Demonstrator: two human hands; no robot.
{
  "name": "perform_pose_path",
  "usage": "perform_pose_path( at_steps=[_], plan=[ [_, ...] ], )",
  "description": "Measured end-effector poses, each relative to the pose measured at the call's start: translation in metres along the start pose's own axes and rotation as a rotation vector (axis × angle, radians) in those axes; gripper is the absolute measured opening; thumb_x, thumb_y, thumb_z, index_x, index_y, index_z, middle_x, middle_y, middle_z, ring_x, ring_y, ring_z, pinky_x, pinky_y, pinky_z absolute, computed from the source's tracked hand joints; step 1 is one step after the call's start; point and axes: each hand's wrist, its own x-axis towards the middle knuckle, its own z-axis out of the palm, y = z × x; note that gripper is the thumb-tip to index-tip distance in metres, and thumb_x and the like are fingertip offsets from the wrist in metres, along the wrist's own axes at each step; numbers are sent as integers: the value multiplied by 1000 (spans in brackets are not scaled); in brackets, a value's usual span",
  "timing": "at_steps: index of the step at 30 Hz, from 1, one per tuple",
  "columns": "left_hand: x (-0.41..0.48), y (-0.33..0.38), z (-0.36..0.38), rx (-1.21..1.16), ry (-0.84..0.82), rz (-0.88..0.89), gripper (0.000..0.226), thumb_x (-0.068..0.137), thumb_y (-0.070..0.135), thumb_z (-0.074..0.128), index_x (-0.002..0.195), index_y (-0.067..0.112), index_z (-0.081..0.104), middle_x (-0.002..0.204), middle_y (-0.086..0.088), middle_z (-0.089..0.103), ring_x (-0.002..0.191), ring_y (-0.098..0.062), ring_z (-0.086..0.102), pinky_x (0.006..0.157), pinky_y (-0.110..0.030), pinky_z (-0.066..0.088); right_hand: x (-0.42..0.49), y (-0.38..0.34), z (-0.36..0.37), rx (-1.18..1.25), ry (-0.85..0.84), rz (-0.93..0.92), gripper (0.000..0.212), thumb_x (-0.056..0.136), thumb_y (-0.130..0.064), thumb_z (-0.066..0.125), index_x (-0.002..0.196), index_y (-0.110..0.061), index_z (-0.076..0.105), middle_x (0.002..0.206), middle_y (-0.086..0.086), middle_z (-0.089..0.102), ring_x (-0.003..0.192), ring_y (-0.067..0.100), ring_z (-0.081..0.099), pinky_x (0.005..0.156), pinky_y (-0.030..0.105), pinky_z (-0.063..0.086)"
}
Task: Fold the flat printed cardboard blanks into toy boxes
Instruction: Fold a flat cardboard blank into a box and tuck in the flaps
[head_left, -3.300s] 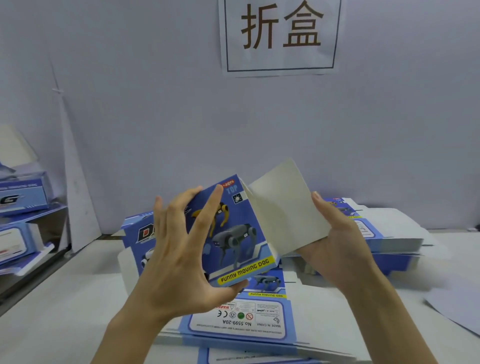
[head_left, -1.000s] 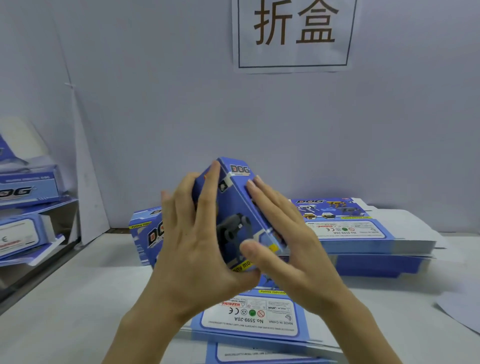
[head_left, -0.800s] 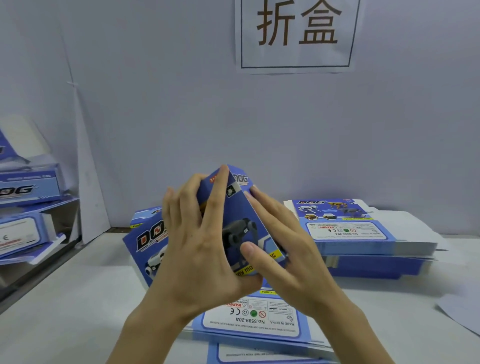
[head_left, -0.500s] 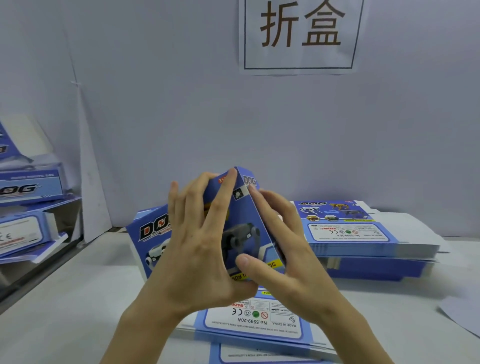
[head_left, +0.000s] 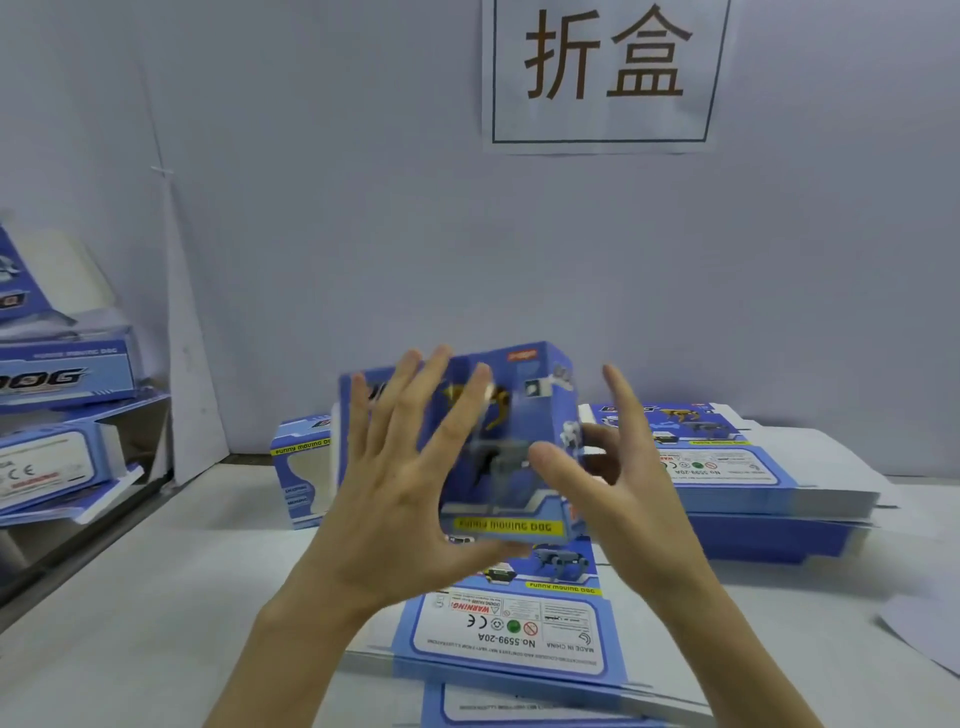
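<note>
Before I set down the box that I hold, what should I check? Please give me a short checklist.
1. The box is folded into shape: ok.
2. Its lower end is closed: cannot tell, hidden and blurred.
3. Support: ok, left hand and right hand both touch it.
4. Room on the table beside the finished box: ok.
5. Next blank ready: ok, the stack of blanks lies below.

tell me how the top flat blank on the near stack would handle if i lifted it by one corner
The top blank is a thin flat card sheet, so it is probably light and would likely sag from a single corner. Its printed face looks smooth, so it may slide easily off the near stack.
</note>
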Motion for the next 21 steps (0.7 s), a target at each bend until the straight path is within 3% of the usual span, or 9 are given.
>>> perform_pose_path(
  at_steps=[3, 5, 7, 9, 11, 13, 16, 18, 21],
  plan=[
    [0, -1, 1, -317, 66, -299, 109, 63, 81, 54, 151, 45, -1, 159, 16, -9, 147, -8, -10, 118, -47, 3, 3, 8, 0, 160, 172, 2, 109, 63, -40, 76, 148, -49, 8, 97, -12, 62, 81, 7, 70, 67, 26, 57],
    [2, -1, 2, -550, 230, -563, 107, 60, 82, 57, 145, 54, -2, 158, 19, -3, 144, -1, 1, 111, -31, 14, 6, 12, 2, 342, 159, 43, 110, 62, -37, 80, 146, -51, 11, 115, 1, 63, 90, 16, 71, 83, 46, 57],
    [7, -2, 3, -853, 285, -825, 123, 53, 81, 66, 150, 43, -1, 159, 5, 19, 141, -8, 24, 111, -34, 24, 8, 15, 4, 431, 73, 69, 102, 61, -34, 84, 142, -50, 23, 118, 5, 65, 93, 23, 71, 76, 43, 59],
    [8, -4, 8, -1251, 238, -934, 126, 55, 65, 80, 153, 26, 10, 134, -2, 57, 119, -17, 56, 105, -46, 40, 7, 19, 1, 337, -49, 95, 94, 56, -37, 82, 134, -48, 32, 110, -4, 68, 94, 22, 71, 68, 28, 57],
    [7, -8, 14, -1380, 241, -924, 100, 56, 46, 80, 140, 10, 39, 101, -5, 72, 88, -22, 71, 83, -48, 57, 7, 23, -6, 165, -170, 123, 89, 57, -44, 80, 132, -48, 34, 118, -5, 62, 101, 16, 68, 70, 22, 56],
    [5, -12, 19, -1285, 286, -875, 77, 51, 37, 79, 119, 13, 53, 95, -8, 71, 79, -22, 72, 67, -40, 60, 12, 26, -14, 107, -180, 169, 69, 65, -51, 71, 126, -53, 38, 127, -11, 55, 108, 8, 63, 83, 24, 55],
    [-1, -22, 25, -1161, 100, -714, 75, 46, 24, 94, 110, 25, 56, 95, 1, 73, 83, -19, 72, 68, -26, 57, 19, 27, -25, 163, -37, 203, 44, 71, -57, 52, 114, -51, 49, 127, -19, 52, 125, 9, 49, 106, 37, 40],
    [-7, -25, 29, -1081, -107, -630, 74, 50, 22, 93, 111, 39, 55, 98, 9, 71, 87, -15, 71, 69, -23, 56, 20, 28, -28, 194, 4, 174, 51, 73, -59, 49, 121, -43, 53, 130, -14, 56, 127, 12, 49, 104, 36, 40],
    [-12, -18, 39, -950, -321, -586, 106, 54, 47, 89, 141, 50, 28, 128, 18, 58, 115, -10, 59, 95, -37, 52, 17, 27, -24, 252, -19, 166, 46, 77, -60, 50, 119, -46, 58, 125, -5, 64, 114, 19, 63, 96, 46, 49]
  ],
)
